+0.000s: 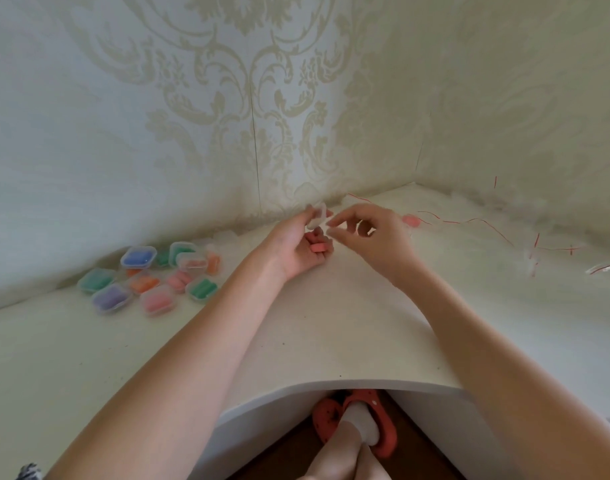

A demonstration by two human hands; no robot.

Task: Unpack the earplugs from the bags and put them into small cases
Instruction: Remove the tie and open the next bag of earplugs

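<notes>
**A:** What is shown at the centre?

**B:** Two bare forearms are stretched over a white corner bench (331, 327) toward the far wall. The left hand (298, 242) is turned palm up; a small clear plastic case (318, 216) is pinched between its thumb and fingertips, and a pink earplug (318, 248) is cradled in its curled lower fingers. The right hand (372, 230) is held just right of the case, its thumb and forefinger pinched together at the case's edge. Whether something small is held in that pinch cannot be told.

**A:** Where are the other earplugs kept?

**B:** A cluster of filled cases (151, 278) is seen on the bench at the left, near the wall. Blue, green, orange, pink and purple earplugs are visible through the clear lids. One loose pink earplug (411, 220) is lying just beyond the right hand.

**A:** And the bags?

**B:** Clear bags with red strips (504, 233) are scattered over the far right of the bench, too blurred to be counted.

**A:** Anything else?

**B:** Patterned cream wallpaper (262, 98) is seen behind the bench. Below its near edge, a foot in a white sock and a red clog (386, 427) is seen on a brown floor.
</notes>
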